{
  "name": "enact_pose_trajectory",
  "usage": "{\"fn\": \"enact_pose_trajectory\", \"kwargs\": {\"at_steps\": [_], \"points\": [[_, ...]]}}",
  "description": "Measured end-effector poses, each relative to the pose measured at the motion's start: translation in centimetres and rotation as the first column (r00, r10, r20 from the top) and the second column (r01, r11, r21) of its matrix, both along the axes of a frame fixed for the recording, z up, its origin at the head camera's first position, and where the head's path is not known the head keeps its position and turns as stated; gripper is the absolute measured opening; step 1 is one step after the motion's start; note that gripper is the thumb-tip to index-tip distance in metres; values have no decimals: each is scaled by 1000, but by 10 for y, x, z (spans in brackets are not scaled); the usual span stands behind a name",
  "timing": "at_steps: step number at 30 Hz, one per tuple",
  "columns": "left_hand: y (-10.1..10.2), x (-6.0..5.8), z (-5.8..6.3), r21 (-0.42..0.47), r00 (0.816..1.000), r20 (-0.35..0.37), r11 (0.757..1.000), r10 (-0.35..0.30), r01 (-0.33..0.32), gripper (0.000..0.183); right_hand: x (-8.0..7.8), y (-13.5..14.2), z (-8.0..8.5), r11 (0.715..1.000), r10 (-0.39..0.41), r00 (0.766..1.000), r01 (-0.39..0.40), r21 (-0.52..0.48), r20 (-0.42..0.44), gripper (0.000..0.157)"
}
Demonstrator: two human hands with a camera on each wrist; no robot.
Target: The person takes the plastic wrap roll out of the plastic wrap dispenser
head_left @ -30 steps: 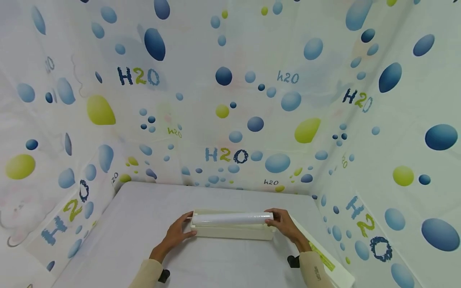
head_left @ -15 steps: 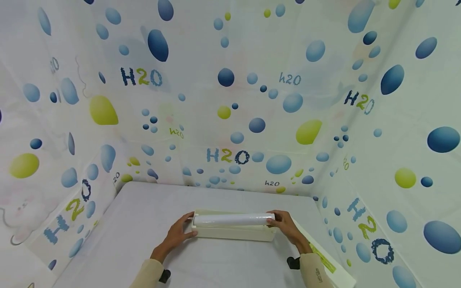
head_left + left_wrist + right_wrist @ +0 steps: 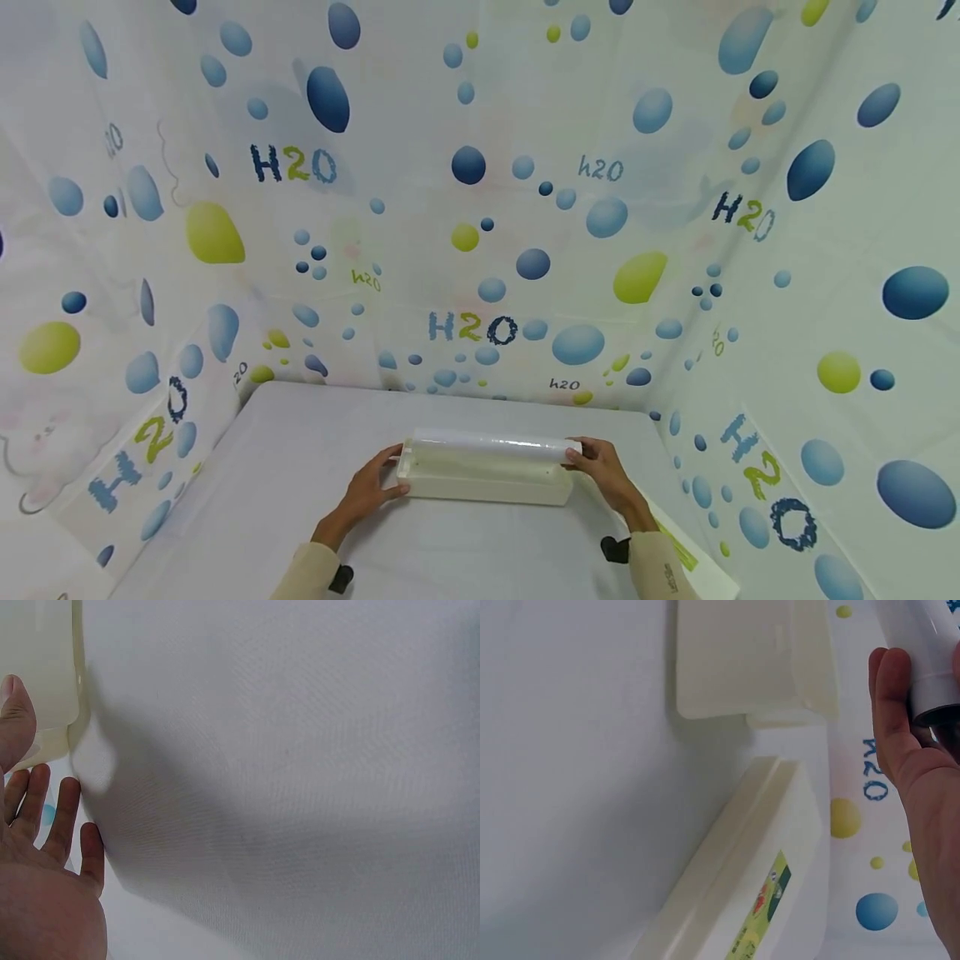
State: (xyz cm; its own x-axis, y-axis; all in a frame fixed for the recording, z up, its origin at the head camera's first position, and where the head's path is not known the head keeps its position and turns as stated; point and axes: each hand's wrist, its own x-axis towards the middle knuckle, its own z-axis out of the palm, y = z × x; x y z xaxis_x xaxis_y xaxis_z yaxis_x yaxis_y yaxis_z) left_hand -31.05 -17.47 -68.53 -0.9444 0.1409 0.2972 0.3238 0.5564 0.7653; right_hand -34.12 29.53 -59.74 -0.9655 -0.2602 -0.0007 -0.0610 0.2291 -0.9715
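In the head view, a long cream dispenser box [image 3: 487, 490] lies on the table with its open trough showing. My left hand [image 3: 365, 487] holds its left end, thumb on the front face and fingers around the back corner; in the left wrist view the thumb [image 3: 16, 724] lies against the box [image 3: 37, 660]. A glossy white roll of plastic wrap [image 3: 495, 445] is raised above the trough's back edge. My right hand [image 3: 606, 475] grips the roll's right end. The right wrist view shows the roll's dark end [image 3: 937, 712] beside the fingers.
A cream lid [image 3: 708, 577] with a green label lies slanted at the right, partly under the right forearm; the right wrist view shows this lid [image 3: 735, 855] close to the box. White cloth [image 3: 315, 425] covers the table. Patterned curtains [image 3: 487, 208] enclose the back and sides.
The right hand has lifted the plastic wrap roll up and back out of the box, shifting slightly right, so the trough's inside shows. The left hand stays at the box's left end.
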Motion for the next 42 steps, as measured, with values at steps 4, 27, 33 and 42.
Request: {"fn": "enact_pose_trajectory", "kwargs": {"at_steps": [4,27,33,42], "points": [[-2,-1,-4,3,1000,-7,1000,3,-3,82,-5,-1,6,1000,-24,1000,24,-8,8,50],[-4,2,19,47,985,175,999,10,-18,82,-60,-32,27,987,-130,991,132,-89,27,48],[-1,4,17,54,984,176,998,8,-18,82,-65,-33,25,988,-139,989,141,-59,42,47],[3,4,14,48,984,177,999,14,-22,82,-64,-34,19,982,-184,982,185,-32,45,39]]}}
